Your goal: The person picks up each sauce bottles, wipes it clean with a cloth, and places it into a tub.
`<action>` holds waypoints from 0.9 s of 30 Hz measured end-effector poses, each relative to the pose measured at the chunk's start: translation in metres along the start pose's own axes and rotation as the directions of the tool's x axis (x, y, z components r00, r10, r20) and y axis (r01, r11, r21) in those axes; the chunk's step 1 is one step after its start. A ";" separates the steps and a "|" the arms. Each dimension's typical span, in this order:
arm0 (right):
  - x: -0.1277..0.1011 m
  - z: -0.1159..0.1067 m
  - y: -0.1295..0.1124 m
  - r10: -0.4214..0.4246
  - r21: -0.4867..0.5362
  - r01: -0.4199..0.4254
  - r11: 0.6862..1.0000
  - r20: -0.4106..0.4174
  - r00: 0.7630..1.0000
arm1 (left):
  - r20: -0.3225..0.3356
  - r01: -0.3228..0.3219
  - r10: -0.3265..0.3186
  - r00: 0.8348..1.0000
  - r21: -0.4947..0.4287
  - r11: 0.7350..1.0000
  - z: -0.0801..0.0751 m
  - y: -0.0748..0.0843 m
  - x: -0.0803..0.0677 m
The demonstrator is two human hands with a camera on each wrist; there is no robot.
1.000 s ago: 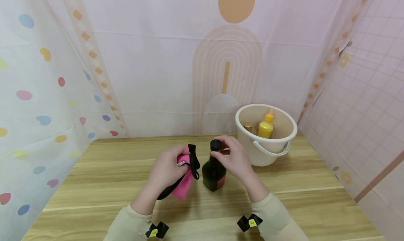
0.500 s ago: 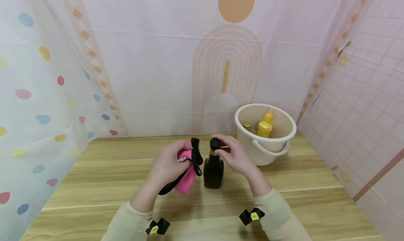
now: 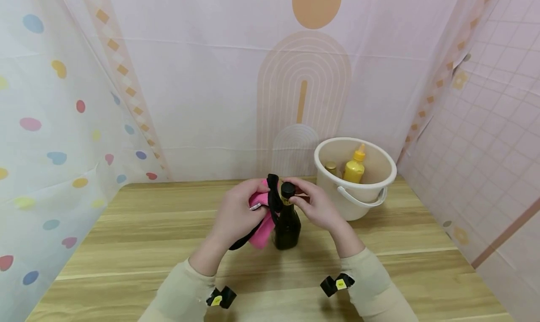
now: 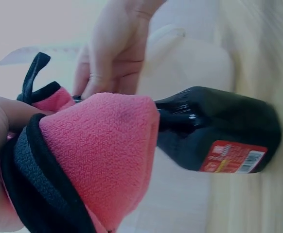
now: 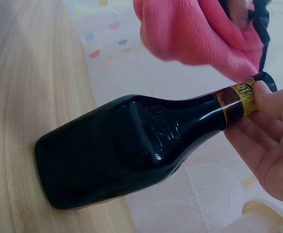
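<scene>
A dark glass sauce bottle with a black cap stands upright, its base right at the tabletop. My right hand pinches its neck just below the cap, thumb over the yellow neck band. In the left wrist view a red label with a barcode shows low on the bottle. Bunched in my left hand is a pink cleaning cloth with black edging and a hanging loop. The cloth is at the bottle's neck, its black edge overlapping the neck's left side in the head view.
Behind my right hand, a cream bucket stands at the back right of the wooden table. Inside it are a yellow squeeze bottle and a gold-capped container. Patterned curtains enclose the table's back and sides.
My left hand has brought the cloth rightward and slightly up to the bottle's neck. The bottle has turned, so its red label has gone from the head view. My right hand keeps its grip.
</scene>
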State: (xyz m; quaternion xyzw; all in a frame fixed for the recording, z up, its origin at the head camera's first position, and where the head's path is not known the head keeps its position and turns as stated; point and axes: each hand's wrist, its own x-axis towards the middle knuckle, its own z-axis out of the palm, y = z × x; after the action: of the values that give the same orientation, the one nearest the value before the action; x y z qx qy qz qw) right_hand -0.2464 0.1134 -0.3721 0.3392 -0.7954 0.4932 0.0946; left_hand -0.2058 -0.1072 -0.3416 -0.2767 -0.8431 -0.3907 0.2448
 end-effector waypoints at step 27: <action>-0.001 0.006 -0.004 0.012 -0.028 -0.013 1.000 -0.025 1.000 | 0.080 0.097 -0.105 0.991 0.096 0.991 0.041 -0.020 -0.022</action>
State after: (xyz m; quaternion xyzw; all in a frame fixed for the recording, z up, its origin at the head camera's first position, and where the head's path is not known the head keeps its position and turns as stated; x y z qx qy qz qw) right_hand -0.2419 0.1076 -0.3721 0.3267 -0.8033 0.4865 0.1062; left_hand -0.2109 -0.0915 -0.3890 -0.2382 -0.8829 -0.3511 0.2010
